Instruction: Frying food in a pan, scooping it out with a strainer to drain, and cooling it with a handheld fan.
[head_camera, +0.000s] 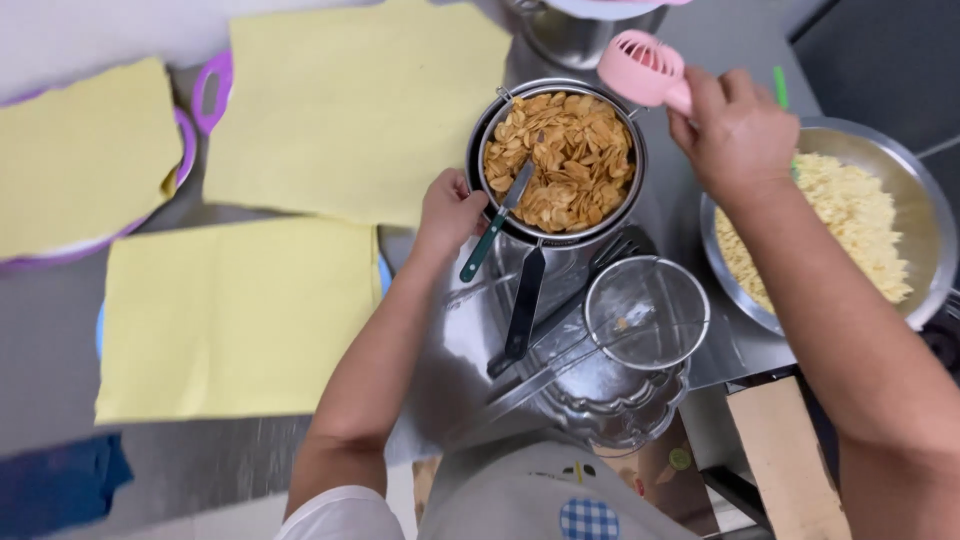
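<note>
Two bare hands work over a steel counter (250, 470). The left hand (447, 213) is clenched around the green handle of a spoon (497, 221), whose metal bowl dips into the pile of golden fried slices (560, 160) just beyond the knuckles. Those slices fill a round mesh strainer (628, 190) that sits inside a dark-rimmed steel pot (474, 150); the strainer's black handle (525, 300) runs back from the pot, just to the right of the left wrist.

The right hand (735, 135) is closed around the grip of a small pink handheld fan (640, 68), the fan head sticking out to the left of the fingers and hanging above the far right rim of the strainer. A thin green stick (780, 88) shows just behind this hand. Under and to the right of the right forearm lies a wide steel pan (925, 190) holding pale yellow crumbly bits (850, 215).

Nearer the body than the left hand's spoon, an empty wire skimmer (647, 312) rests on top of a fluted steel vessel (620, 420), well apart from both grips.

Left of the left arm, three yellow cloths (350, 110) cover purple-rimmed and blue-rimmed trays; the nearest one (240, 320) lies just beside the left forearm. A dark blue cloth (60, 480) lies at the near left corner
</note>
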